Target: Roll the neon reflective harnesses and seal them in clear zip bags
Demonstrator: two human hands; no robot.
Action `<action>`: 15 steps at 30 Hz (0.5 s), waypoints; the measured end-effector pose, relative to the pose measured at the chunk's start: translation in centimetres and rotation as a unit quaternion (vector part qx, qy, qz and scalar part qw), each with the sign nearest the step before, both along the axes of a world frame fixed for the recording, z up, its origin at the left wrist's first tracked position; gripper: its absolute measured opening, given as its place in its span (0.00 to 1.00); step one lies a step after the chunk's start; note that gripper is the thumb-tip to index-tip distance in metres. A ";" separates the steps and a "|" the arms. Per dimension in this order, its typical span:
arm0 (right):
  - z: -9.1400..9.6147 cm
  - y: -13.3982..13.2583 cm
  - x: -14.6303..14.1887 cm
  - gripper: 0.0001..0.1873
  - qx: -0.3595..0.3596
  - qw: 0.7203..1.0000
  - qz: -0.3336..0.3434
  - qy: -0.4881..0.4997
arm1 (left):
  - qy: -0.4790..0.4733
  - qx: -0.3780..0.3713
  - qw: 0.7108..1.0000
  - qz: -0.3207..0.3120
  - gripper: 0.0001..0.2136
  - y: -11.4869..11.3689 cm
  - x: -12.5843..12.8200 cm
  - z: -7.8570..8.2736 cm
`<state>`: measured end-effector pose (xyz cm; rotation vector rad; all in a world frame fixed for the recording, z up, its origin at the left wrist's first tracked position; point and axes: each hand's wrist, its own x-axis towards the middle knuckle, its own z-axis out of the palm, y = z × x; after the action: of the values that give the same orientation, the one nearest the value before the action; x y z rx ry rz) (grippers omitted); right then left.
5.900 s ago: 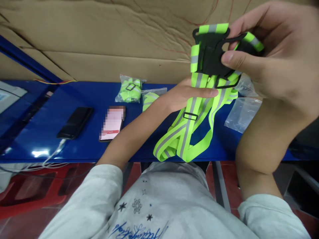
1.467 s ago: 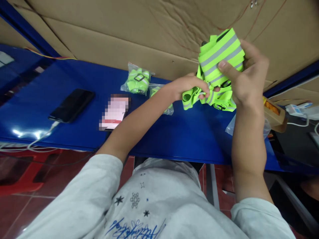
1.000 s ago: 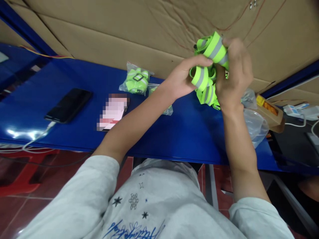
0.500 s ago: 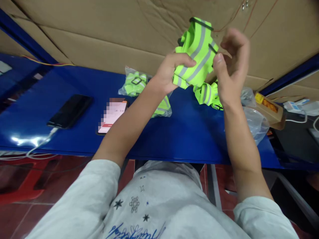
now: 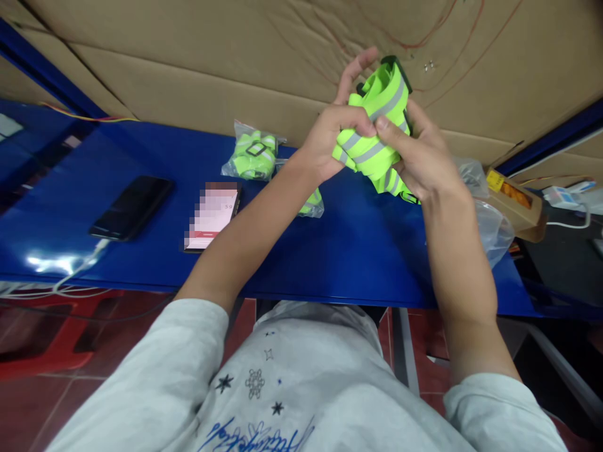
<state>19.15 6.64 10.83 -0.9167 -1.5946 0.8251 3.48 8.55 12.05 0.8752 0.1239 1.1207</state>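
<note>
Both my hands hold a folded bundle of neon-yellow reflective strap (image 5: 379,144) with grey stripes and black buckles, raised above the table. My left hand (image 5: 336,129) grips its left side, thumb pressed on the front, one finger stretched up behind. My right hand (image 5: 426,150) closes round the right side, its thumb next to the left one. Just below hangs or lies more of the same strap, partly hidden by the bundle and right hand; I cannot tell whether it joins. Left of my hands lies a clear bag of folded strap (image 5: 254,154), with another bagged strap (image 5: 312,202) half behind my left forearm.
On the blue table (image 5: 330,251) lie a black phone (image 5: 132,208) with a white cable and a lit phone (image 5: 211,216). At right are clear plastic bags (image 5: 492,229) and an open brown box (image 5: 518,204). A cardboard panel (image 5: 188,56) stands along the back.
My right hand, apart from the bundle's edge before, has come in and closed on its right side. The bundle has turned and moved slightly right and down.
</note>
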 end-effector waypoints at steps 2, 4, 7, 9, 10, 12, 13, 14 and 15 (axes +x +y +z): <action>0.1 0.1 0.0 0.41 -0.034 0.999 0.004 0.010 | -0.001 0.014 1.000 0.003 0.38 0.2 0.2 -0.2; 0.2 0.2 0.0 0.41 -0.042 0.999 -0.005 0.019 | -0.013 0.010 1.000 0.012 0.32 0.4 0.4 -0.1; 0.2 0.7 -0.3 0.41 -0.029 0.997 -0.065 0.041 | -0.041 -0.066 0.995 0.056 0.16 0.6 0.7 0.6; 0.0 1.2 -0.5 0.39 -0.002 0.990 -0.125 0.066 | -0.040 -0.099 0.993 0.050 0.15 0.5 0.9 0.9; -0.1 1.3 -0.5 0.37 0.015 0.985 -0.151 0.086 | -0.032 -0.087 0.995 0.029 0.19 0.3 1.1 0.9; -0.5 1.2 -0.7 0.34 0.039 0.979 -0.164 0.115 | -0.020 -0.029 0.999 -0.003 0.20 0.0 1.7 0.5; -0.6 1.0 -0.7 0.32 0.045 0.980 -0.159 0.112 | -0.016 -0.003 1.000 -0.004 0.16 -0.1 2.0 0.2; -0.7 0.7 -0.8 0.30 0.048 0.982 -0.153 0.095 | -0.013 0.010 1.000 0.005 0.12 -0.1 2.2 -0.2; -0.8 0.4 -0.9 0.28 0.053 0.985 -0.149 0.067 | -0.007 0.009 1.000 0.018 0.09 -0.1 2.5 -0.6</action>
<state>18.27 7.07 10.04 -0.9741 -1.3319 0.5730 5.96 8.45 11.42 0.8842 0.1178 1.1643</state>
